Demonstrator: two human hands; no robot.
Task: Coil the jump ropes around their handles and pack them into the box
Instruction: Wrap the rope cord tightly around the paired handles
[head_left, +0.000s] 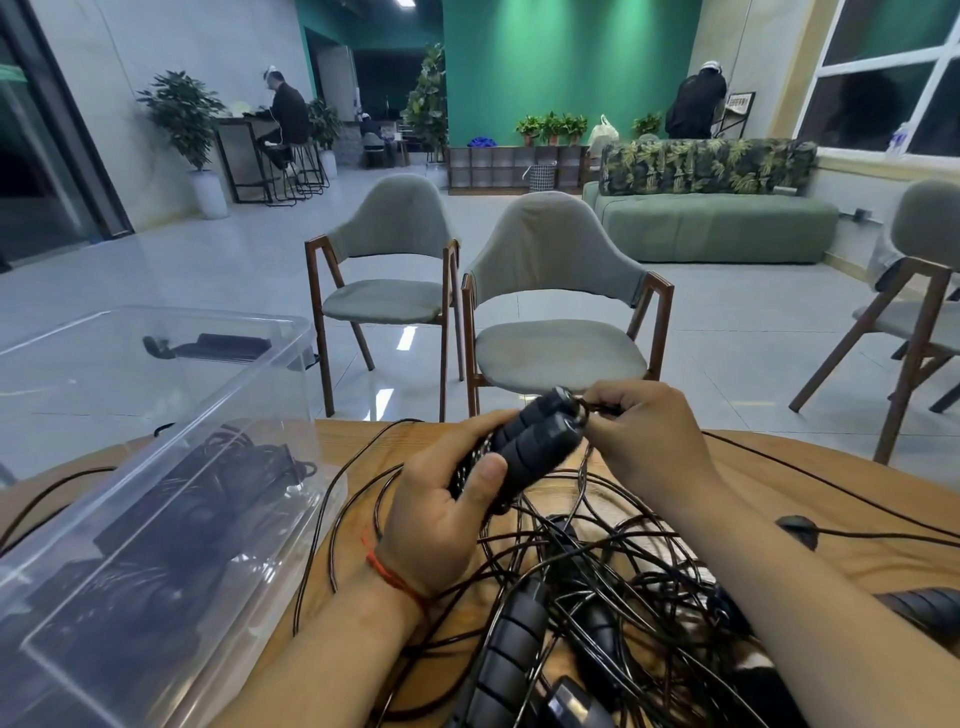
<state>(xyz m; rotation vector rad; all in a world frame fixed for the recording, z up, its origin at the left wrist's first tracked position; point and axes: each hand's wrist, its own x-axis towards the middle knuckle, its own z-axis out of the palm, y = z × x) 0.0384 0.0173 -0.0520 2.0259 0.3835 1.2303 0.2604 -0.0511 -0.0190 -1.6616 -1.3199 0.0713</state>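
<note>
"Handles (535, 441) first: where?"
"Up over the far part of the wooden table (883, 566). Two black ribbed ones, side by side, clamped in the left hand (441, 514): thumb pressed on the nearer one, fingers curled round from beneath."
"And the right hand (639, 436)?"
"Hovers just beside the handle tips, fingertips pinched together on the thin black cord (583, 409) close to the caps."
"Rest of the rope?"
"Lies in a loose black tangle (597, 571) on the table between the forearms (too knotted to tell one rope from another), with a spare ribbed handle (511, 639) in the near part."
"Box (291, 519)?"
"Clear plastic, lid off. Sits on the table to the left, apart from the held pair, with dark wound bundles (208, 493) already inside."
"Anything else?"
"Red string (395, 577) round the left wrist; grey chair (556, 291) straight ahead beyond the table, a second to its left."
</note>
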